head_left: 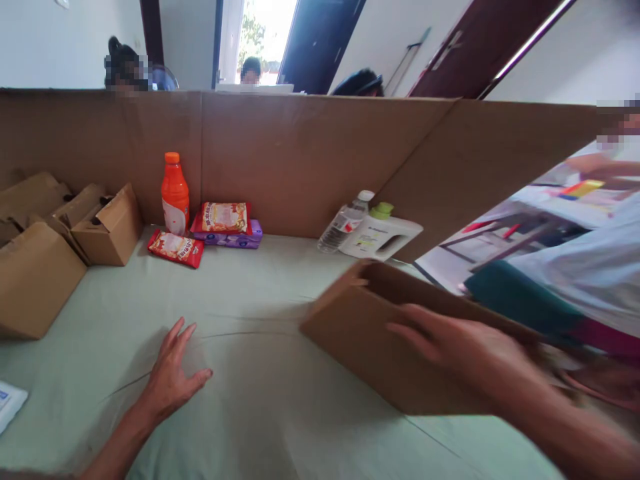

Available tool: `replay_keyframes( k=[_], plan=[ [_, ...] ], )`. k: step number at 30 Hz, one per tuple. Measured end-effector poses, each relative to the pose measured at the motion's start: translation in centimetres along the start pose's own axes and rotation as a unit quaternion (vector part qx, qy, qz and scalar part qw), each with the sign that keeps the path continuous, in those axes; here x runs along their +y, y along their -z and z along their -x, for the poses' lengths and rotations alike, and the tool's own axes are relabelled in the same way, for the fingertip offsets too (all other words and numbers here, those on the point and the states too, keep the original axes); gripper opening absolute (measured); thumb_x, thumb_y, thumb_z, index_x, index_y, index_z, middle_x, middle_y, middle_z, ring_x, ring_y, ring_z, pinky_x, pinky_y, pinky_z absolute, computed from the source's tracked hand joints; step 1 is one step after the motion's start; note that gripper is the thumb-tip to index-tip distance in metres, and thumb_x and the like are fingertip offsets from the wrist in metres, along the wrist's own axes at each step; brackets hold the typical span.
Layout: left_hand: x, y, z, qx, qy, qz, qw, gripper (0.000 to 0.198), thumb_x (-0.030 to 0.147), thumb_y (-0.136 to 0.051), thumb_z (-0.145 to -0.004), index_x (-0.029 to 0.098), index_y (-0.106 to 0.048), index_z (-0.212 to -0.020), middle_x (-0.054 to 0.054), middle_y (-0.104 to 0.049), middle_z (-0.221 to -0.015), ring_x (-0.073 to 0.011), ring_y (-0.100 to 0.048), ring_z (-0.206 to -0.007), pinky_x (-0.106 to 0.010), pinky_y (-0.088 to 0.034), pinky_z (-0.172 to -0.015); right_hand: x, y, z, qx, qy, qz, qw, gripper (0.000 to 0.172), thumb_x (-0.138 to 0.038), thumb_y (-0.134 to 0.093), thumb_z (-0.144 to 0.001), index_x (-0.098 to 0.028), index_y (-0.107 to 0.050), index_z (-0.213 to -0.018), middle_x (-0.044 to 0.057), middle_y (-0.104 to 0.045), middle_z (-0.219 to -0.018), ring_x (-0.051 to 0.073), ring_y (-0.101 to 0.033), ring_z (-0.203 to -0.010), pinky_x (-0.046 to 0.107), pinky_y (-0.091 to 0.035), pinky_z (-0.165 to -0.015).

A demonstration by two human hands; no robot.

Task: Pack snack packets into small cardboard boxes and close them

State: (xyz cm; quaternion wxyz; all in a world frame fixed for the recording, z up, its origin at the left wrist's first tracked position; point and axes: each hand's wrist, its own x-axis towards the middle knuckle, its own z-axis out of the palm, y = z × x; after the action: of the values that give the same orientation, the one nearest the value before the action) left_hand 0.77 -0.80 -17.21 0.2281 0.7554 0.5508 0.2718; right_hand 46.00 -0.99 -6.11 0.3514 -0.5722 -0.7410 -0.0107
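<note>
My right hand (465, 353) is at the near wall of an open-topped cardboard box (370, 327) on the right, its fingers lying across the wall near the upper rim. That hand and the box are smeared by motion, and I see little of the box's inside. On the left, my left hand (175, 377) hovers low over the pale green cloth (240, 407), its fingers spread and holding nothing. Beyond it are two red snack packets, one (176, 248) on the cloth and one (226, 218) on top of a purple pack (250, 235).
An orange bottle (175, 197) stands by the cardboard partition (280, 160). A clear bottle (345, 223) and a white jug (377, 235) lean at the right. Several cardboard boxes (107, 230) sit at far left, with a white packet (10, 403) nearer. A person (590, 267) is at right.
</note>
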Motion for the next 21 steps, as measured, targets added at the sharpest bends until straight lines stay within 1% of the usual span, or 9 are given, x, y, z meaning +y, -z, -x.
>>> replay_keyframes(
  k=[3, 5, 8, 10, 12, 14, 17, 19, 21],
  plan=[
    [1.6, 2.2, -0.4, -0.01, -0.045, 0.064, 0.997, 0.099, 0.042, -0.078, -0.08, 0.026, -0.023, -0.161, -0.018, -0.018, -0.169, -0.0372, -0.023, -0.155, -0.061, -0.028, -0.122, -8.8, -5.0, -2.2, -0.105, 0.117, 0.068, 0.985, 0.011, -0.028, -0.06, -0.088, -0.03, -0.061, -0.078, 0.003, -0.071, -0.069, 0.022, -0.066, -0.057, 0.033, -0.04, -0.049],
    [2.0, 3.9, -0.5, -0.005, -0.077, 0.096, 0.992, 0.114, 0.05, -0.082, -0.077, 0.031, -0.01, -0.163, -0.016, -0.009, -0.172, -0.0385, -0.012, -0.157, -0.063, -0.021, -0.124, -14.9, -7.5, -3.1, -0.165, 0.2, 0.062, 0.964, 0.013, -0.016, -0.062, -0.086, -0.026, -0.06, -0.079, 0.002, -0.071, -0.071, 0.02, -0.067, -0.062, 0.031, -0.042, -0.054],
    [1.4, 6.1, -0.1, -0.022, -0.081, 0.171, 0.982, 0.129, 0.063, -0.082, -0.071, 0.032, 0.002, -0.163, -0.016, -0.003, -0.172, -0.0416, -0.012, -0.157, -0.065, -0.02, -0.123, -21.5, -9.1, -3.5, -0.211, 0.285, 0.038, 0.934, 0.015, -0.01, -0.064, -0.083, -0.023, -0.059, -0.082, 0.001, -0.068, -0.069, 0.018, -0.06, -0.058, 0.033, -0.041, -0.055],
    [0.7, 7.0, 0.4, -0.046, -0.05, 0.22, 0.973, 0.133, 0.065, -0.082, -0.07, 0.032, 0.008, -0.162, -0.017, -0.009, -0.171, -0.0423, -0.021, -0.155, -0.064, -0.026, -0.122, -23.5, -8.8, -3.5, -0.236, 0.309, -0.001, 0.921, 0.013, -0.011, -0.064, -0.085, -0.023, -0.061, -0.087, 0.001, -0.069, -0.072, 0.018, -0.059, -0.059, 0.034, -0.044, -0.057],
    [0.1, 7.4, 0.8, -0.057, -0.023, 0.232, 0.971, 0.134, 0.061, -0.083, -0.07, 0.032, 0.01, -0.162, -0.016, -0.014, -0.171, -0.0427, -0.025, -0.153, -0.064, -0.029, -0.121, -23.7, -7.7, -3.6, -0.232, 0.301, -0.06, 0.923, 0.006, -0.019, -0.064, -0.091, -0.024, -0.064, -0.095, 0.003, -0.073, -0.081, 0.019, -0.064, -0.066, 0.035, -0.049, -0.063],
    [-0.3, 7.5, 1.0, -0.052, -0.019, 0.216, 0.975, 0.133, 0.058, -0.084, -0.069, 0.032, 0.007, -0.163, -0.015, -0.015, -0.171, -0.0434, -0.023, -0.154, -0.064, -0.026, -0.122, -22.4, -6.4, -4.1, -0.185, 0.251, -0.125, 0.942, 0.01, -0.032, -0.061, -0.097, -0.027, -0.068, -0.103, 0.006, -0.077, -0.093, 0.022, -0.069, -0.079, 0.037, -0.053, -0.072],
    [-0.7, 7.9, 0.5, -0.046, -0.041, 0.193, 0.979, 0.129, 0.052, -0.084, -0.071, 0.033, 0.003, -0.163, -0.013, -0.013, -0.171, -0.0428, -0.022, -0.154, -0.062, -0.026, -0.122, -18.4, -5.6, -6.0, -0.097, 0.081, -0.162, 0.979, 0.02, -0.045, -0.058, -0.097, -0.033, -0.072, -0.103, 0.009, -0.077, -0.099, 0.026, -0.072, -0.088, 0.039, -0.056, -0.074],
    [-1.1, 8.4, 0.0, -0.042, -0.054, 0.182, 0.981, 0.127, 0.049, -0.084, -0.072, 0.034, 0.002, -0.163, -0.013, -0.012, -0.172, -0.0426, -0.021, -0.154, -0.062, -0.026, -0.122, -14.9, -6.7, -8.2, -0.076, -0.046, -0.164, 0.982, 0.024, -0.052, -0.061, -0.09, -0.032, -0.075, -0.093, 0.009, -0.077, -0.092, 0.027, -0.072, -0.084, 0.039, -0.056, -0.07],
    [-1.6, 9.0, -0.4, -0.04, -0.055, 0.188, 0.98, 0.127, 0.05, -0.085, -0.072, 0.035, 0.001, -0.163, -0.012, -0.013, -0.172, -0.0431, -0.02, -0.154, -0.063, -0.025, -0.122, -11.2, -9.5, -11.1, -0.078, -0.133, -0.194, 0.969, 0.033, -0.058, -0.064, -0.081, -0.027, -0.075, -0.086, 0.009, -0.076, -0.087, 0.026, -0.07, -0.078, 0.038, -0.055, -0.065]
  ],
)
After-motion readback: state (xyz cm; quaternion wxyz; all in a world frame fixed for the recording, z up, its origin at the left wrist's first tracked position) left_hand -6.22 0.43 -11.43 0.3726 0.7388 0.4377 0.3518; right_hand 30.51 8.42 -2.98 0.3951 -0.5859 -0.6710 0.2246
